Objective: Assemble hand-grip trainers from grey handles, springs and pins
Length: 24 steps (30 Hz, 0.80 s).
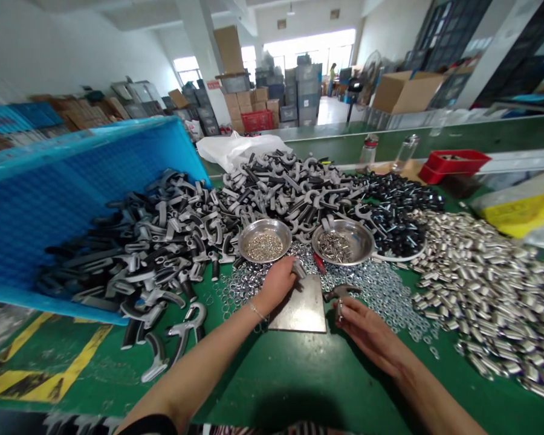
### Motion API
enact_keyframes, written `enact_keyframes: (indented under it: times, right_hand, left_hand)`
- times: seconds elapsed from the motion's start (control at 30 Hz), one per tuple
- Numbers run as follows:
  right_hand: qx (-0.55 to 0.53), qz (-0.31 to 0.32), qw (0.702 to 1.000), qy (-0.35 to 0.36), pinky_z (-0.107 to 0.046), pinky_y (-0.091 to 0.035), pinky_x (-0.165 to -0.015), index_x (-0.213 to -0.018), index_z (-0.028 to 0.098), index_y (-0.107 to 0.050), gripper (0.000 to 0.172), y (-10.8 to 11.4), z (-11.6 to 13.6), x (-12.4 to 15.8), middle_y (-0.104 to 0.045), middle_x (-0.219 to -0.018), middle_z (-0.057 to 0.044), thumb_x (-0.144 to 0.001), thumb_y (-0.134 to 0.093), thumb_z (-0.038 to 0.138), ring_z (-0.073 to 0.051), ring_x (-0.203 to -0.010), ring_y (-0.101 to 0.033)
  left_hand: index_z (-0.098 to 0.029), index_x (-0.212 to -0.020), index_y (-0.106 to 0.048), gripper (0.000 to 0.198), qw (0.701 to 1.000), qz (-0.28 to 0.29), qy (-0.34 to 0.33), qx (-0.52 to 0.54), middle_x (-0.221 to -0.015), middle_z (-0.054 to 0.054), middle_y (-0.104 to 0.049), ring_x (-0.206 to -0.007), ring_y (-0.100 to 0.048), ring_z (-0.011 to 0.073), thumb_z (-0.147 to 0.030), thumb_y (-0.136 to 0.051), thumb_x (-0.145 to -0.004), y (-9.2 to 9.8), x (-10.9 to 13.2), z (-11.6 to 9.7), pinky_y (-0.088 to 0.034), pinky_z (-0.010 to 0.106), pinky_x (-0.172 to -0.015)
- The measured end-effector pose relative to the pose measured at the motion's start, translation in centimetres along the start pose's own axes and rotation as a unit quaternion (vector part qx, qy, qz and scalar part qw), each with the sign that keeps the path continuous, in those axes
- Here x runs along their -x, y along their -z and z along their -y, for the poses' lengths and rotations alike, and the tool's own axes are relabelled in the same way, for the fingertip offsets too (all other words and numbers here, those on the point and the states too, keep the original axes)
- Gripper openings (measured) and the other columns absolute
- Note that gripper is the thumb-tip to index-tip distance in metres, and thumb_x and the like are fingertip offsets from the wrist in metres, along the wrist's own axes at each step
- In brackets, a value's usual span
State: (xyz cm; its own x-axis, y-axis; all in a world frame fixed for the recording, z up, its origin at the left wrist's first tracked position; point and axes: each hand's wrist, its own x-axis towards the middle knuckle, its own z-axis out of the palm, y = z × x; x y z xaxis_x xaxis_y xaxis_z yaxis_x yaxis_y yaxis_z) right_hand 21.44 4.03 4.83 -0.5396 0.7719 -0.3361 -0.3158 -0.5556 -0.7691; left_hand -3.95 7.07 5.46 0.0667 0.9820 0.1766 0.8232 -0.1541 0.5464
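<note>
Striped sleeve [254, 431] along the bottom edge, both bare forearms reaching over the green surface [276, 386]. Left hand [275, 285] curled narrow around a small grey metal part [299, 269], right at the top edge of a steel plate [301, 309]. Right hand [367, 331] in a narrow pinch on a small metal piece [340, 309], with a dark curved part [340, 292] just above it, beside the plate's right edge; can't tell from here if those two are joined.

Just past the plate, two steel bowls [263, 240] [342, 241] of small parts, too small for me to identify. Loose washers [367, 291] spread around the plate. Tilted blue plastic crate [72, 205] on the left, grey-and-black grip handles [163, 254] heaped against it. Silver cylinders [480, 290] on the right.

Risks from my view: small held parts could slip from the pinch and vanish among the washers, since they're similar metal. A careless reach could tip a bowl and mix its contents, or nudge the heaped handles into the washers.
</note>
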Motion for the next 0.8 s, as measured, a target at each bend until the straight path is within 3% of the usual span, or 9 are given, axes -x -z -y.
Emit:
enact_keyframes:
  times: [0.07, 0.17, 0.27, 0.4, 0.53, 0.63, 0.8]
  right_hand:
    - [-0.002, 0.003, 1.000, 0.014, -0.025, -0.048, -0.072, -0.096, 0.021, -0.068, 0.021, -0.6, -0.3, -0.5, -0.063, -0.091, 0.000, -0.082, -0.078, 0.033, -0.011, -0.078, -0.057]
    - [-0.003, 0.039, 0.999, -0.002, -0.024, -0.043, -0.059, -0.090, 0.019, -0.065, 0.021, -2.0, -0.8, -1.2, -0.056, -0.073, 0.002, -0.083, -0.076, 0.037, -0.010, -0.064, -0.050]
    - [0.005, 0.059, 0.998, -0.020, -0.026, -0.046, -0.061, -0.088, 0.019, -0.063, 0.022, -3.4, -1.2, -1.9, -0.061, -0.076, 0.000, -0.083, -0.076, 0.036, -0.012, -0.065, -0.054]
    - [0.015, 0.030, 0.999, -0.032, -0.034, -0.052, -0.078, -0.096, 0.021, -0.063, 0.025, -4.5, -1.6, -2.5, -0.067, -0.094, -0.004, -0.082, -0.077, 0.036, -0.017, -0.082, -0.063]
    - [0.028, 0.005, 1.000, -0.004, -0.024, -0.044, -0.061, -0.090, 0.021, -0.062, 0.023, -5.1, -2.1, -2.6, -0.056, -0.073, 0.003, -0.082, -0.077, 0.036, -0.010, -0.063, -0.051]
    - [0.019, 0.034, 0.999, -0.009, -0.023, -0.037, -0.052, -0.090, 0.021, -0.060, 0.020, -5.7, -2.2, -2.6, -0.046, -0.064, 0.006, -0.087, -0.071, 0.037, -0.010, -0.055, -0.041]
    - [0.035, 0.084, 0.996, -0.015, -0.024, -0.042, -0.054, -0.094, 0.023, -0.058, 0.017, -7.8, -1.4, -2.5, -0.048, -0.065, 0.005, -0.088, -0.068, 0.036, -0.011, -0.058, -0.045]
  left_hand:
    - [-0.017, -0.101, -0.066, 0.031, 0.994, -0.016, 0.038, 0.101, -0.099, 0.006, -0.070, -0.092, -0.066, 0.0182, -0.004, -0.050, -0.079, -0.2, 1.7, 0.1, -0.052, 0.031, -0.087]
    - [-0.015, -0.093, -0.066, 0.022, 0.952, -0.024, 0.125, 0.279, -0.076, 0.002, -0.069, -0.064, -0.067, 0.0142, -0.009, -0.052, -0.077, -0.6, 2.8, 0.9, -0.053, 0.025, -0.063]
    - [-0.013, -0.091, -0.063, 0.014, 0.931, -0.037, 0.165, 0.323, -0.062, 0.000, -0.065, -0.049, -0.062, 0.0123, -0.015, -0.054, -0.080, -0.6, 2.3, 1.9, -0.047, 0.021, -0.050]
    - [-0.014, -0.094, -0.065, 0.018, 0.923, -0.062, 0.158, 0.345, -0.068, 0.000, -0.067, -0.047, -0.056, 0.0087, -0.015, -0.055, -0.079, 0.1, 1.9, 2.6, -0.044, 0.019, -0.048]
    - [-0.016, -0.102, -0.066, 0.032, 0.919, -0.087, 0.150, 0.354, -0.069, -0.003, -0.065, -0.048, -0.053, 0.0079, -0.009, -0.058, -0.071, 0.5, 3.4, 2.8, -0.041, 0.018, -0.048]
    - [-0.015, -0.097, -0.068, 0.026, 0.910, -0.086, 0.163, 0.371, -0.067, -0.001, -0.065, -0.048, -0.052, 0.0085, -0.013, -0.056, -0.074, 0.8, 4.9, 2.8, -0.040, 0.018, -0.046]
    - [-0.015, -0.103, -0.071, 0.030, 0.852, -0.027, 0.196, 0.485, -0.072, 0.002, -0.068, -0.059, -0.060, 0.0119, -0.030, -0.069, -0.077, 1.9, 8.2, 0.4, -0.045, 0.021, -0.054]
